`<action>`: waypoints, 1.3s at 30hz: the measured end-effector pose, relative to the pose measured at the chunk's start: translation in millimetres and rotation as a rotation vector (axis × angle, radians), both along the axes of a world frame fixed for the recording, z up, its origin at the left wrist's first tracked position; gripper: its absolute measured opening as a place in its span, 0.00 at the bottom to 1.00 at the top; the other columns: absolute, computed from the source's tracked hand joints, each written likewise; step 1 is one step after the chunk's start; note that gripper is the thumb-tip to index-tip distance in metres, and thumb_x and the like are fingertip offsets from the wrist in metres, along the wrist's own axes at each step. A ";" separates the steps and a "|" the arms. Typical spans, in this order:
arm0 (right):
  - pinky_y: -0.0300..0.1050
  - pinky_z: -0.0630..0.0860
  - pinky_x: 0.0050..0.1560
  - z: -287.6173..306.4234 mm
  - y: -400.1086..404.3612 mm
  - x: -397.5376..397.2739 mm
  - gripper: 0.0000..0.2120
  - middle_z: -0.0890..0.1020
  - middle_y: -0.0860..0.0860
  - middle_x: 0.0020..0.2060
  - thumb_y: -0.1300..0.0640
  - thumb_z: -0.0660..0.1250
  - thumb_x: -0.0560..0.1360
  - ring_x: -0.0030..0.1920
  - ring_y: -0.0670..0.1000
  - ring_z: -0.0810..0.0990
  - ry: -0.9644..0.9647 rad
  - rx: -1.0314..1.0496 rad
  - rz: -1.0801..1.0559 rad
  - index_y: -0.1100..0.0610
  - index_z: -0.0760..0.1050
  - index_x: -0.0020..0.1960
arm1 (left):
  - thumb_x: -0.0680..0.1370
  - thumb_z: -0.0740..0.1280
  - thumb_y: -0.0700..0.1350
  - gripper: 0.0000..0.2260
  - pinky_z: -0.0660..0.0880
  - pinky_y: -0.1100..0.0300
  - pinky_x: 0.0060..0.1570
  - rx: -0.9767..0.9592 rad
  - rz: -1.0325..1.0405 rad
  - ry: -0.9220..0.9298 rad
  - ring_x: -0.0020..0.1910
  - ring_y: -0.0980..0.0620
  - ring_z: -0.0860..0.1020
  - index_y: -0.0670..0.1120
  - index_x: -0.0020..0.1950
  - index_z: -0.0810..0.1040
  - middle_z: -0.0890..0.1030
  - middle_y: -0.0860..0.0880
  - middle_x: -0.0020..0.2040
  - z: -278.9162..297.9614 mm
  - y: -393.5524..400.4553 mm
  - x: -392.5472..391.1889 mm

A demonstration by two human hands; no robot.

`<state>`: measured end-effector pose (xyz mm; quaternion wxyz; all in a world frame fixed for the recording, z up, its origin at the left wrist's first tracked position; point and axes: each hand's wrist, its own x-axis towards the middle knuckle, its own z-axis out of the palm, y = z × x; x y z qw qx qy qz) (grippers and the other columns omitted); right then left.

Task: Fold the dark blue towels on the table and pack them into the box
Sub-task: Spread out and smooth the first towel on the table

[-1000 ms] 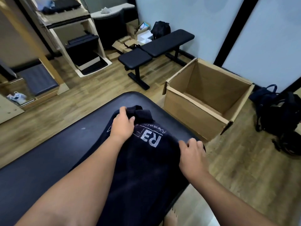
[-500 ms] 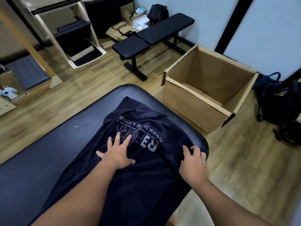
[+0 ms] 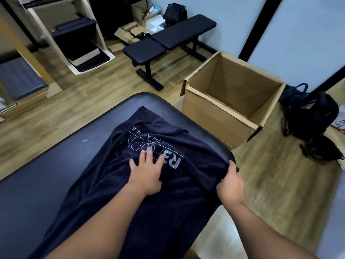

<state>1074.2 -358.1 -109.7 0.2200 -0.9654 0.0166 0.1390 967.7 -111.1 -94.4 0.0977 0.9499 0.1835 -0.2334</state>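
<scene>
- Dark blue towel (image 3: 149, 193): one piece, spread lengthwise along the counter (image 3: 46, 174) under both my hands, creased and unfolded. I judge the folding barely begun.
- Left hand (image 3: 147, 174): grip wide, fingers spread flat, pressing the cloth down just below its printed logo.
- Right hand (image 3: 230, 186): grip closed on the towel's right edge, fingers curled round a bunched fold where the cloth hangs over the counter's rim.
- Box (image 3: 233, 101): brown cardboard, flaps open, on the floor beyond my right hand and close to the counter's rounded corner. No towel visible inside, so packing is not started.
- Still to do, by my estimate: square the edges, fold this towel down, carry it to the box. No other towels are in view.
- Writing: pale print on the towel, upside down to me, just ahead of my left fingertips. Large letters "RE" read clearly; the rest of the word is creased. A smaller line includes "THE"; the remainder is not legible.
</scene>
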 end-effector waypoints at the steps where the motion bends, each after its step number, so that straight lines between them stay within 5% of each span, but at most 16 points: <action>1: 0.53 0.76 0.50 0.6 -1.1 0.6 0.33 0.74 0.58 0.58 0.70 0.60 0.72 0.54 0.62 0.76 -0.023 0.009 0.025 0.51 0.60 0.75 | 0.75 0.70 0.59 0.45 0.50 0.26 0.72 -0.041 -0.037 -0.003 0.81 0.38 0.39 0.58 0.82 0.43 0.38 0.42 0.82 -1.1 -9.1 0.3; 8: 0.52 0.71 0.54 10.5 -21.6 40.7 0.22 0.75 0.59 0.59 0.69 0.60 0.73 0.58 0.64 0.74 -0.135 0.014 -0.133 0.58 0.70 0.66 | 0.71 0.73 0.63 0.52 0.48 0.27 0.73 -0.050 -0.156 0.124 0.79 0.36 0.33 0.63 0.81 0.38 0.30 0.42 0.80 -13.4 -40.6 -3.8; 12: 0.55 0.71 0.63 4.6 -18.0 34.5 0.24 0.72 0.55 0.67 0.61 0.62 0.74 0.66 0.62 0.71 0.051 -0.176 0.134 0.55 0.66 0.70 | 0.71 0.74 0.62 0.51 0.50 0.29 0.74 -0.082 -0.131 0.082 0.80 0.38 0.34 0.62 0.81 0.40 0.31 0.43 0.80 -13.7 -40.8 -8.8; 15: 0.57 0.66 0.71 -2.9 -11.6 1.8 0.28 0.66 0.55 0.73 0.55 0.63 0.77 0.72 0.61 0.64 -0.069 -0.228 0.298 0.55 0.62 0.76 | 0.72 0.74 0.60 0.47 0.52 0.32 0.75 -0.076 -0.101 0.006 0.81 0.39 0.38 0.58 0.81 0.46 0.36 0.42 0.81 -11.2 -45.6 -17.5; 18: 0.58 0.75 0.58 -7.7 -7.1 -32.8 0.22 0.74 0.54 0.63 0.54 0.70 0.72 0.62 0.60 0.72 -0.274 -0.178 0.602 0.54 0.75 0.66 | 0.74 0.72 0.57 0.34 0.65 0.39 0.70 -0.020 -0.085 -0.145 0.78 0.39 0.54 0.51 0.75 0.60 0.54 0.42 0.77 -10.3 -52.1 -29.6; 22: 0.52 0.77 0.42 -5.4 -8.0 -74.4 0.14 0.77 0.48 0.49 0.52 0.72 0.68 0.49 0.57 0.78 -0.200 -0.164 0.967 0.52 0.78 0.52 | 0.70 0.74 0.50 0.17 0.73 0.49 0.46 0.010 -0.044 -0.298 0.52 0.43 0.73 0.47 0.53 0.73 0.72 0.47 0.53 -14.5 -64.1 -64.5; 24: 0.52 0.76 0.46 -4.0 -12.3 -88.7 0.16 0.76 0.49 0.52 0.49 0.72 0.69 0.52 0.56 0.76 -0.149 -0.184 1.101 0.51 0.78 0.54 | 0.72 0.72 0.49 0.12 0.73 0.48 0.44 0.010 -0.028 -0.312 0.50 0.42 0.76 0.46 0.49 0.74 0.75 0.47 0.49 -13.7 -71.9 -85.1; 28: 0.50 0.74 0.46 -2.4 -19.7 -104.2 0.23 0.73 0.50 0.58 0.44 0.77 0.62 0.54 0.55 0.72 -0.185 -0.151 1.288 0.49 0.76 0.54 | 0.82 0.61 0.52 0.11 0.73 0.49 0.54 -0.024 0.016 -0.150 0.58 0.44 0.75 0.46 0.56 0.74 0.78 0.46 0.56 -0.8 -91.5 -131.3; 34: 0.50 0.72 0.40 -10.4 -27.5 -123.9 0.21 0.74 0.48 0.45 0.49 0.80 0.59 0.44 0.54 0.73 -0.303 -0.243 1.513 0.48 0.76 0.47 | 0.77 0.64 0.64 0.20 0.70 0.50 0.53 -0.024 0.210 0.025 0.57 0.46 0.76 0.49 0.57 0.71 0.77 0.49 0.57 1.8 -139.8 -218.1; 39: 0.49 0.66 0.38 -13.6 -40.0 -134.7 0.16 0.74 0.47 0.38 0.61 0.78 0.59 0.40 0.54 0.73 -0.310 -0.276 1.510 0.49 0.76 0.41 | 0.78 0.64 0.47 0.13 0.69 0.51 0.53 0.191 0.323 0.213 0.58 0.44 0.74 0.48 0.62 0.72 0.74 0.47 0.60 -2.8 -182.1 -265.6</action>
